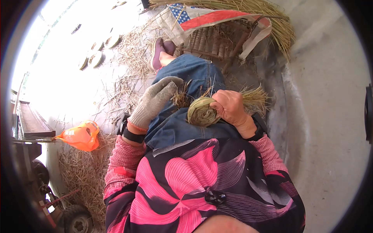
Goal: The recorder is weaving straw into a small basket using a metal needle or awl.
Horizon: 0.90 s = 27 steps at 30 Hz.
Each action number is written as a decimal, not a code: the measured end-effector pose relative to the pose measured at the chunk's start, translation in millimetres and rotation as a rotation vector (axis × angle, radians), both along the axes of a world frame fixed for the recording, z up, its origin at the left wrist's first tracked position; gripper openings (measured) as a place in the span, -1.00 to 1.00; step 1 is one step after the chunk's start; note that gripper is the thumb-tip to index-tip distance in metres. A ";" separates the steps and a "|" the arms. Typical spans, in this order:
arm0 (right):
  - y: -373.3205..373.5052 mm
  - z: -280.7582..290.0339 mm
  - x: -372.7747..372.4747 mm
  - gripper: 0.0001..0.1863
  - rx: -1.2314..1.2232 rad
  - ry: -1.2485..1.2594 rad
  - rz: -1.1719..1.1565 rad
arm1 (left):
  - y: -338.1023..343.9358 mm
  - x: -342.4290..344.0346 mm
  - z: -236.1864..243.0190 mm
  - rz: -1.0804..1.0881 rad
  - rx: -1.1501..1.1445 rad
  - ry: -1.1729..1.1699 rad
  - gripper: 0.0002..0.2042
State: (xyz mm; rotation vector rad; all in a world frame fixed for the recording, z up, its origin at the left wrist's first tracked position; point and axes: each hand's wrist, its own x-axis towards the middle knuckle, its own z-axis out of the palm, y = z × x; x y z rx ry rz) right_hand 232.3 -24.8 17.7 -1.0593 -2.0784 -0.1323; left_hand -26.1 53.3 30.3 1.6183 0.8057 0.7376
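Note:
In my bare right hand (230,108) is a tightly rolled coil of greenish straw (203,112), held over my lap, the thumb pressed on its outer side. A loose tail of straw (254,97) fans out to the right behind that hand. A thin white strand stands up beside the coil. My left hand (158,97) wears a grey knitted glove; its fingers are curled together at a tuft of dry brown straw husks (180,98), left of the coil. How firmly they grip it is partly hidden. Both hands are above my blue jeans (190,73).
Ahead, a low woven seat (211,40) bears a striped cloth (210,21) and a long straw bundle (278,27). Scattered straw (128,58) covers the floor. At left are an orange plastic bag (83,136) and a wheeled machine (77,219). A pale wall (326,97) rises at right.

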 end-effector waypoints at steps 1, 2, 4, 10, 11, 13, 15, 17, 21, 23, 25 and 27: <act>-0.5 -2.3 -0.7 -0.71 -0.002 0.001 0.002 | -0.9 0.2 -6.1 0.056 -0.022 -0.049 -0.65; -0.4 -3.5 0.5 -0.71 -0.010 0.016 -0.004 | 0.0 2.7 -7.8 0.104 -0.043 -0.100 -0.67; -2.5 -3.8 2.6 -0.71 -0.017 0.028 -0.016 | 4.5 -9.8 -3.5 0.069 -0.072 -0.050 -0.68; -0.7 -0.5 -2.5 -0.70 -0.007 0.059 -0.075 | -26.1 8.8 18.7 -0.107 -0.262 0.155 -0.80; 0.0 2.0 -5.3 -0.70 -0.029 0.024 -0.046 | -25.5 15.2 15.9 -0.103 -0.265 0.159 -0.80; 1.2 6.7 -11.7 -0.70 -0.055 -0.013 -0.013 | -14.5 26.0 0.3 -0.056 -0.316 -0.112 -0.81; 6.5 7.7 -11.7 -0.70 -0.100 -0.048 0.022 | -0.2 31.8 8.4 0.121 -0.638 -0.446 -0.85; 7.4 6.6 -10.4 -0.69 -0.125 -0.038 -0.006 | 9.9 32.7 18.9 0.139 -0.702 -0.770 -0.88; 5.7 -2.5 -7.3 -0.65 -0.227 0.053 -0.059 | 1.6 7.9 49.5 0.070 -0.342 -0.545 -0.89; 5.1 -4.8 -6.8 -0.63 -0.264 0.094 -0.069 | -15.1 1.3 62.3 -0.006 0.228 -0.096 -0.89; 5.5 -6.3 -8.3 -0.62 -0.268 0.126 -0.063 | -17.5 2.3 48.4 -0.067 0.512 -0.127 -0.86; 4.8 -6.8 -6.9 -0.63 -0.268 0.126 -0.065 | -28.0 5.4 59.1 -0.119 1.064 0.626 -0.78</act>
